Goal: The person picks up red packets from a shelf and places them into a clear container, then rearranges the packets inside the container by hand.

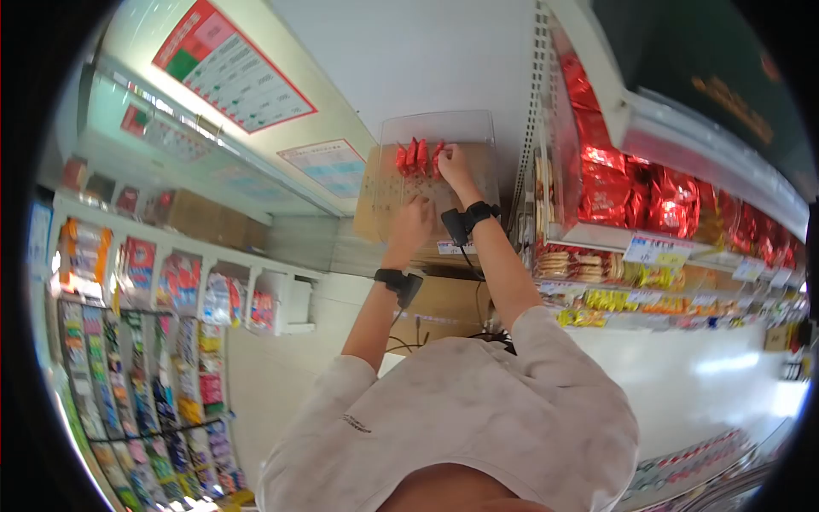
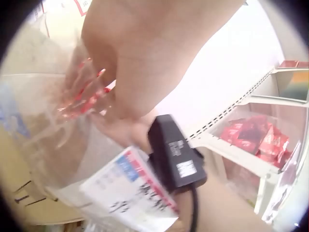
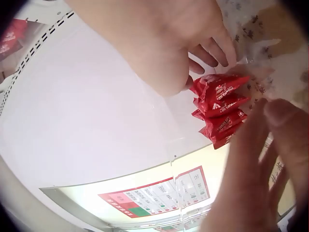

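Several small red snack packets (image 1: 412, 158) stand side by side in a row in a clear plastic bin (image 1: 437, 126). My right hand (image 1: 456, 166) is at the right end of that row, its thumb and fingers pinching the end packet (image 3: 212, 85). Lower in the bin is my left hand (image 1: 412, 224), a short way in front of the packets, with its fingers loosely bent and nothing in them. In the right wrist view, the left thumb and fingertips (image 3: 280, 112) point toward the row. A patterned sheet shows on the bin's bottom.
A price tag (image 2: 130, 188) hangs on the bin's front. To the right, a shelf holds large red bags (image 1: 606, 188), with biscuits (image 1: 573, 264) below. A glass-fronted case (image 1: 213, 162) borders the left. A cardboard box (image 1: 439, 303) sits beneath the bin, near cables.
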Demonstrator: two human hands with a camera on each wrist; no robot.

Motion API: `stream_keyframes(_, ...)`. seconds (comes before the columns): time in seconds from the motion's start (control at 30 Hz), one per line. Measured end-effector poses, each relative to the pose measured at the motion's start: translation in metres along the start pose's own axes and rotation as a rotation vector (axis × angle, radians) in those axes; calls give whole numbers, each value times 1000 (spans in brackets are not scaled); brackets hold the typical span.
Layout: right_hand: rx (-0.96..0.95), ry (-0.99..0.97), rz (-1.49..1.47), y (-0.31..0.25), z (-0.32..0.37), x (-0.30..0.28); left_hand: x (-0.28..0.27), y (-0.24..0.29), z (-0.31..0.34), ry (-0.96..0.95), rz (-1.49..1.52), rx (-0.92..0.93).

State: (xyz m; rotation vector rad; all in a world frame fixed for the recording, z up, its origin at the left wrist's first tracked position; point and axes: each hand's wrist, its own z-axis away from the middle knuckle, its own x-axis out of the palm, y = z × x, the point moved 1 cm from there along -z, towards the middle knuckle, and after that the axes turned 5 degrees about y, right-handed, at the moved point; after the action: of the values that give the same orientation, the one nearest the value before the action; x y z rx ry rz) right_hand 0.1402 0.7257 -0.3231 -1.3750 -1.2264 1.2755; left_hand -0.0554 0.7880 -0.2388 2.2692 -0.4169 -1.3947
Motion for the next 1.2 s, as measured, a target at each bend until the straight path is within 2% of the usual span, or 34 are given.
stream_keyframes(0.1, -12, 13, -22, -10, 1, -5, -17, 15, -6, 86, 12, -24)
stream_keyframes(0.13, -102, -7, 42, -22, 3, -14, -16, 12, -6, 76, -1, -36)
stream_keyframes(0.23, -33, -106, -74, -46, 16, -20, -13, 10, -5, 87, 7, -79)
stream_keyframes(0.27, -78, -158, -65, -51, 21, -24, -12, 10, -5, 93, 18, -96)
stream_keyframes(0.37, -189, -314, -82, -70, 31, -23, -5, -2, -8, -36, 0, -137)
stream_keyframes(0.4, -209, -366, -114, -70, 35, -20, -5, -4, -7, -30, 3, -111)
stream_keyframes(0.47, -339, -345, 71, -43, 24, -9, 0, -14, -2, 24, -1, -49)
stream_keyframes(0.53, -351, -367, 161, -105, 59, -37, 13, -28, 4, 96, 11, 30)
stream_keyframes(0.57, -348, -363, 131, -113, 68, -45, 16, -31, 5, 118, 38, 69)
stream_keyframes(0.63, -274, -491, 211, -148, 94, -70, -7, -7, -13, -266, -17, -174)
stream_keyframes(0.7, -560, -454, 135, -160, 127, -90, 17, -41, -8, -95, -46, 92)
stream_keyframes(0.73, -467, -585, 56, -183, 150, -110, 30, -53, -9, -15, -69, 247)
stream_keyframes(0.77, -378, -716, -37, -213, 175, -132, 26, -36, -10, -35, -14, 122)
stream_keyframes(0.83, -469, -851, -20, -256, 211, -172, -4, -2, -12, -54, 67, -133)
stream_keyframes(0.9, -613, -795, -52, -281, 230, -204, -2, -8, -15, -104, 34, -104)
stream_keyframes(0.97, -561, -633, 37, -309, 243, -246, -3, -7, -18, -87, 53, -92)
stream_keyframes(1.03, -545, -381, 81, -325, 247, -287, -9, -1, -14, -17, 130, -92)
stream_keyframes(1.1, -714, 81, 324, -326, 243, -319, -5, -7, -11, 35, 194, -57)
stream_keyframes(1.17, -713, 432, 510, -321, 228, -341, -14, -6, -12, 69, 231, -5)
stream_keyframes(1.2, -730, 484, 625, -317, 219, -354, -22, 2, -9, 77, 239, 26)
